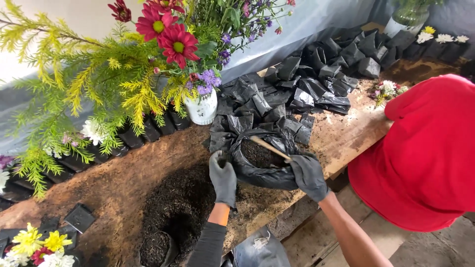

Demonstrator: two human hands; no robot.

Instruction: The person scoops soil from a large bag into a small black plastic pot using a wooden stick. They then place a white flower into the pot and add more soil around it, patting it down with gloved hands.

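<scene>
At the far left we see yellow and white flowers [34, 244], cut off by the frame's corner, and small black bags [79, 217] lying on the desk [123, 183]. Green fronds [74, 94] hide much of the row of filled bags behind them. A heap of dark soil [178, 202] spreads before our left hand [222, 179], gloved, fingers curled shut on the rim of the black plastic bag [262, 170]; the thumb is hidden inside. Our right hand [309, 175], also gloved, is clamped around a wooden stick [269, 148] whose tip is over the soil in the bag. Behind lies a pile of empty black bags [307, 84]. At right, a person's red sleeve [425, 158] blocks the desk edge.
</scene>
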